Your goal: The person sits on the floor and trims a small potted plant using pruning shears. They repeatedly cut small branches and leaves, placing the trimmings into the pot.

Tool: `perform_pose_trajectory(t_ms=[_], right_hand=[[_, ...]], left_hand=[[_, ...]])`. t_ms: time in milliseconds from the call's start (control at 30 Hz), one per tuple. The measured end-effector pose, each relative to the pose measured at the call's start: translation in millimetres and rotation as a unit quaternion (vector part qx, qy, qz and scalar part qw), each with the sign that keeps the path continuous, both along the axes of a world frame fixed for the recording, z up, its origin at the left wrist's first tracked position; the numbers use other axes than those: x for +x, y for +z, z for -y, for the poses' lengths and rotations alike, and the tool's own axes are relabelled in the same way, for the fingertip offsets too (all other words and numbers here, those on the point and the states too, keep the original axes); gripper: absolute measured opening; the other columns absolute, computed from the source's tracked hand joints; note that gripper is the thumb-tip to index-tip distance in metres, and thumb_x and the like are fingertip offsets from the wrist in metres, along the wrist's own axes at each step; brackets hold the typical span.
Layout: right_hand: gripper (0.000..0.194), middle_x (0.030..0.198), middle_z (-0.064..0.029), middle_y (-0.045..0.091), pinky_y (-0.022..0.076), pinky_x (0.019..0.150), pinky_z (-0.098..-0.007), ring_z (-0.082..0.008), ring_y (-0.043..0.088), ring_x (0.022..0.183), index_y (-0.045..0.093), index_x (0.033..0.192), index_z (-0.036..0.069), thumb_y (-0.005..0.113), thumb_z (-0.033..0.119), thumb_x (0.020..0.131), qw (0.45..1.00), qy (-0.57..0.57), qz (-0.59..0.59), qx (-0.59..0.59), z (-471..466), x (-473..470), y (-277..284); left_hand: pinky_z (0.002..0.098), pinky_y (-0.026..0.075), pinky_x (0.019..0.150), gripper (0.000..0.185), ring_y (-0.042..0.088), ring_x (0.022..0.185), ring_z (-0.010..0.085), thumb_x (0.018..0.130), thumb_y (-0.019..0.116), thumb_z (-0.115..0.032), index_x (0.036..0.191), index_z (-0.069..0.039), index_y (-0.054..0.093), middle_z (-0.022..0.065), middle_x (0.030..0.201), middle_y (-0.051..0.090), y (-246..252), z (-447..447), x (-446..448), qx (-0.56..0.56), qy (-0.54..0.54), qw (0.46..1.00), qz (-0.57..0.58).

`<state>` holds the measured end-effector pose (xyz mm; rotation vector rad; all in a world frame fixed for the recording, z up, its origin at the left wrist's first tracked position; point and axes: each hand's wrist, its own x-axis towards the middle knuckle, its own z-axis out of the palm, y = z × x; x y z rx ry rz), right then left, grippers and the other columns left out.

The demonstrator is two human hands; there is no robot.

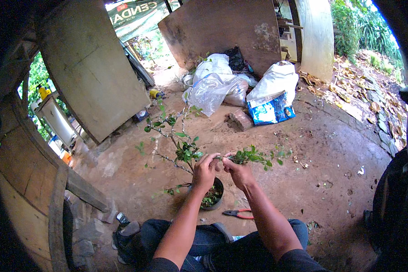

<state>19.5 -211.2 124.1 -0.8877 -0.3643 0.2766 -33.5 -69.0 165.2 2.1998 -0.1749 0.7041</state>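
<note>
A small potted tree (pixel 187 152) with green leaves and wire-wrapped branches stands before me in a dark round pot (pixel 218 197). My left hand (pixel 205 170) grips one of its branches, which reaches out to the right. Close beside it, my right hand (pixel 238 171) pinches the same branch between thumb and fingers. Leafy twigs (pixel 253 155) of that branch stick out beyond my right hand. Pliers or cutters with red handles (pixel 238 214) lie on the ground between the pot and my legs, partly hidden by my right forearm.
White and clear plastic sacks (pixel 212 88), a blue printed bag (pixel 271 110) and a brick or stone (pixel 240 120) lie farther back. Wooden boards (pixel 30 163) rise at the left, and a panel (pixel 91 68) leans behind. Stones (pixel 85 234) lie at the lower left.
</note>
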Motion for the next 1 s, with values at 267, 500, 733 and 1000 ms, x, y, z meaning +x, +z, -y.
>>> perform_pose_trajectory(t_ms=[267,500,733,1000], right_hand=[[0.028,0.082,-0.0008,0.065,0.0454,0.069,-0.0298,-0.0120,0.056,0.076,0.073,0.101,0.005,0.078,0.031,0.091,0.969,-0.114,0.090,-0.202,5.4,-6.8,5.5],[0.030,0.085,-0.0018,0.067,0.0497,0.075,-0.0321,-0.0143,0.061,0.081,0.073,0.104,0.004,0.075,0.032,0.094,0.939,-0.089,0.201,-0.266,17.4,4.0,11.2],[0.032,0.088,-0.0062,0.072,0.0520,0.076,-0.0352,-0.0174,0.064,0.081,0.072,0.104,0.002,0.074,0.033,0.095,0.883,-0.208,0.224,-0.357,3.1,-13.3,13.0],[0.038,0.089,-0.0099,0.073,0.0521,0.076,-0.0358,-0.0184,0.066,0.081,0.073,0.098,0.002,0.077,0.039,0.092,0.925,-0.162,0.161,-0.302,-0.7,-15.9,20.7]], left_hand=[[0.0490,0.056,0.076,0.033,0.070,0.092,0.0397,0.086,0.063,0.001,0.118,-0.007,0.067,0.0180,0.101,0.072,9.5,-12.6,-4.7,0.253,0.068,0.965,0.009],[0.0513,0.055,0.078,0.028,0.068,0.092,0.0439,0.087,0.060,0.002,0.114,-0.005,0.065,0.0212,0.099,0.070,29.1,-29.8,3.7,0.285,-0.028,0.953,-0.097],[0.0494,0.056,0.080,0.038,0.068,0.094,0.0436,0.084,0.061,0.005,0.121,0.000,0.065,0.0239,0.101,0.069,11.7,-28.3,3.1,0.245,0.015,0.967,-0.067],[0.0496,0.055,0.083,0.042,0.067,0.098,0.0448,0.086,0.061,0.005,0.128,-0.001,0.059,0.0234,0.108,0.068,7.5,-22.9,0.6,0.239,0.027,0.964,-0.110]])
